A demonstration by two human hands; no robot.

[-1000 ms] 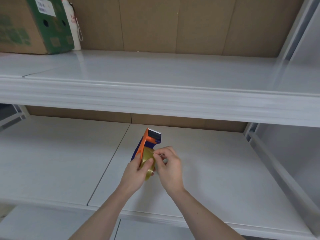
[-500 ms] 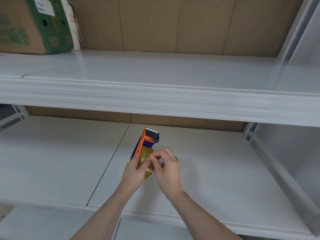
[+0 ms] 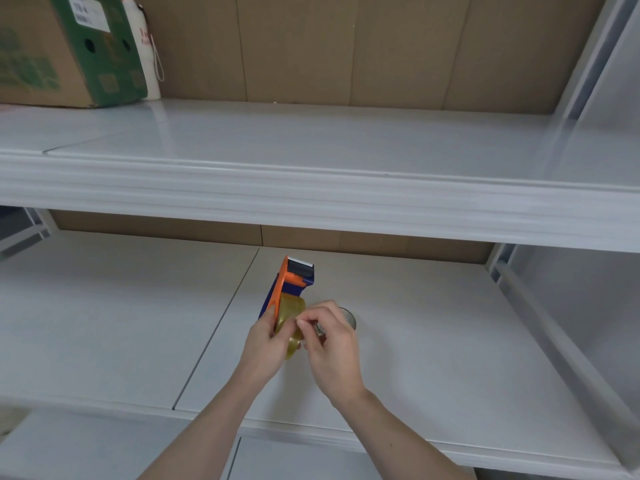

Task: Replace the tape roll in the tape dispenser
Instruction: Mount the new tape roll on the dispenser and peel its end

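An orange and blue tape dispenser (image 3: 292, 282) is held above the middle shelf, its black cutter end pointing away from me. A yellowish clear tape roll (image 3: 290, 317) sits in it. My left hand (image 3: 265, 344) grips the dispenser's body from the left. My right hand (image 3: 329, 344) pinches at the roll's edge with thumb and forefinger. Behind my right hand a second roll (image 3: 348, 318), greyish and mostly hidden, lies on the shelf.
The white middle shelf (image 3: 433, 358) stretches to both sides with a seam left of my hands. The upper shelf (image 3: 311, 188) overhangs in front. A cardboard box (image 3: 62, 50) and a white bottle (image 3: 147, 46) stand on it at far left.
My right hand has slid from the top of the roll down its right edge, fingers pinching tighter. The dispenser has shifted slightly left and away. The second roll has come into sight behind my hand.
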